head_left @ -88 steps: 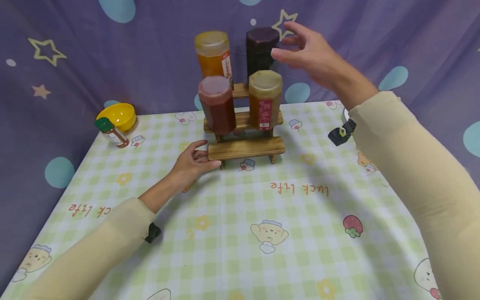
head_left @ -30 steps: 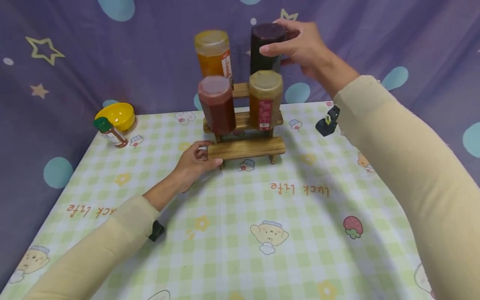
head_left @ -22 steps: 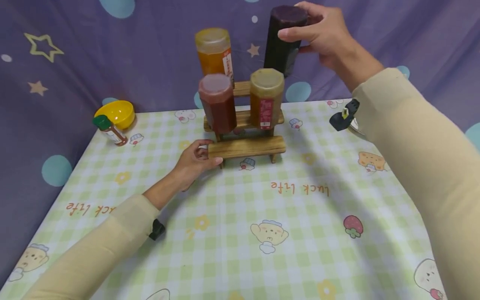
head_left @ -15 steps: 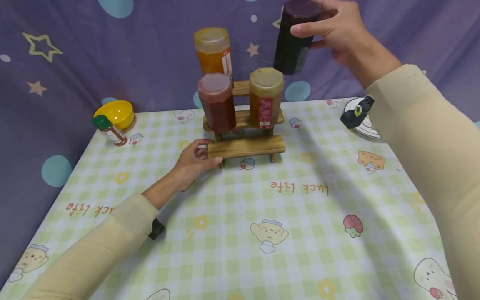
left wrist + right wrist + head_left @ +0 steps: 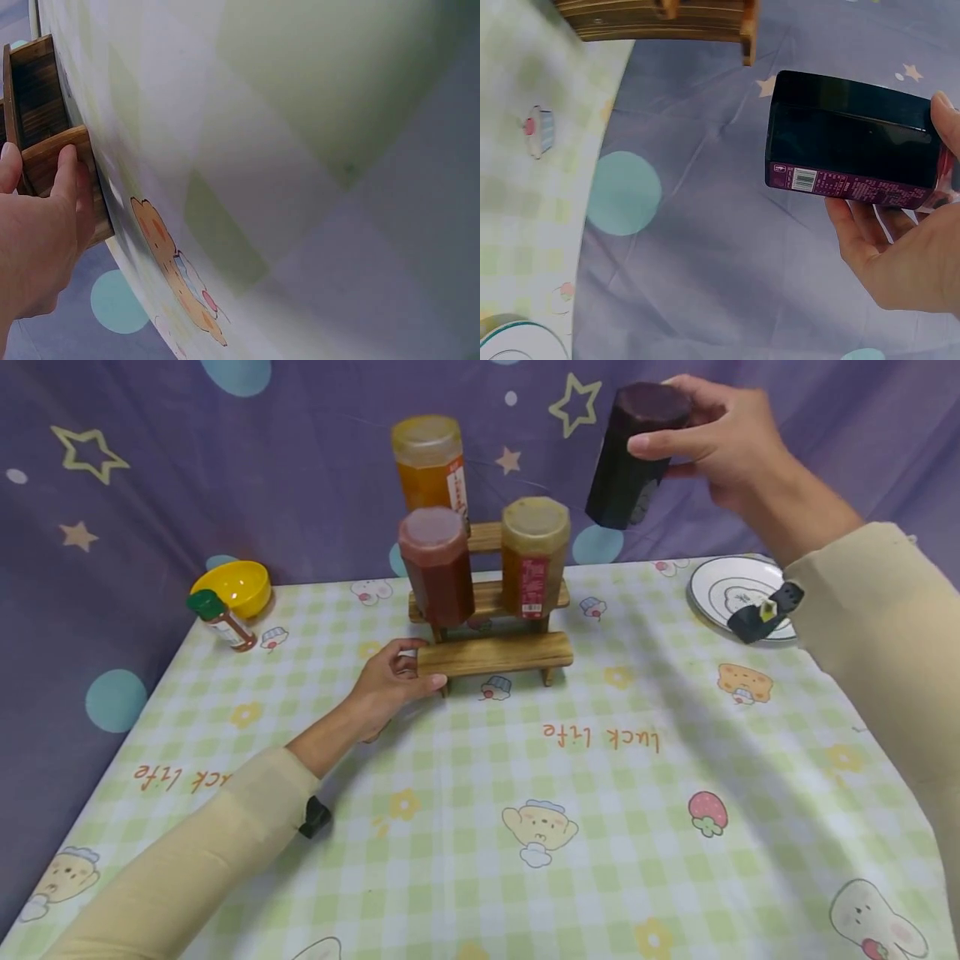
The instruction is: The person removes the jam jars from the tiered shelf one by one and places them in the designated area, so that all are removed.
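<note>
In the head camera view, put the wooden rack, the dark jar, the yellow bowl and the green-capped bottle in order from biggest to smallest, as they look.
1. Wooden rack, by its overall outline
2. Dark jar, held up in the right hand
3. Yellow bowl
4. Green-capped bottle

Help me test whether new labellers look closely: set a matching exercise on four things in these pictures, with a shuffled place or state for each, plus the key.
Things
1. Dark jar
2. Bowl
3. Plate
4. Red jar

Places or states
A. Beside the green-capped bottle
B. Standing on the middle step of the rack
C. Partly hidden in the head view by the right sleeve
D. Gripped by the right hand

Right pairs: 1-D, 2-A, 3-C, 4-B
</note>
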Motion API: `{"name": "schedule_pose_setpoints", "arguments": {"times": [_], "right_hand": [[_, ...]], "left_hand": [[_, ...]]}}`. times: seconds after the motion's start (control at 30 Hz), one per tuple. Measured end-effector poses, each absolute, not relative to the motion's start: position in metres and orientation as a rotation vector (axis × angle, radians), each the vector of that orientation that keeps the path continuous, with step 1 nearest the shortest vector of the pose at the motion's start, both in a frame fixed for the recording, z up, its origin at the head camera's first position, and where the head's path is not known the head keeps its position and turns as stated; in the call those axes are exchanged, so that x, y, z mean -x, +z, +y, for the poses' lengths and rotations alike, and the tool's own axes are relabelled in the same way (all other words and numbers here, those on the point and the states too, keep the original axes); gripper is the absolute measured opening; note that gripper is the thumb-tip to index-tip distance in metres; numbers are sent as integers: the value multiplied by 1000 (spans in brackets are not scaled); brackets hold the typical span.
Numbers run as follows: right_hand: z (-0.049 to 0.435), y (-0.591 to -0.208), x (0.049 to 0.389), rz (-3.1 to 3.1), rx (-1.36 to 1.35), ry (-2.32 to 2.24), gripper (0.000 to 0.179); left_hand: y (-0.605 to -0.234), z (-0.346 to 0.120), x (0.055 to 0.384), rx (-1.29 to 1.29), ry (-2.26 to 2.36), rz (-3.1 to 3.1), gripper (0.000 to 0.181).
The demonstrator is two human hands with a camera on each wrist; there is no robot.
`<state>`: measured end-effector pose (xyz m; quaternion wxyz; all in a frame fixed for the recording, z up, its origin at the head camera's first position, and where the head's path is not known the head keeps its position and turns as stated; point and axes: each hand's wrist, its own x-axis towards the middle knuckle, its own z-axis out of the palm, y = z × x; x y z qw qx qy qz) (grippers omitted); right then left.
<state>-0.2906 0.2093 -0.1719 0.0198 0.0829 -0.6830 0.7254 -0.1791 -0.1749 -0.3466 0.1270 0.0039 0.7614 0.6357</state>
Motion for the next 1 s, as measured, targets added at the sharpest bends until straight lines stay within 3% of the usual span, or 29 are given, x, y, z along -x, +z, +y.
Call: {"name": "schedule_pose_setpoints", "arguments": {"times": [1.0], "right_hand": [[221, -284, 267, -2356, -146, 2092, 52]], "left_hand": [[-345, -174, 178, 24, 1858, 2183, 64]]}}
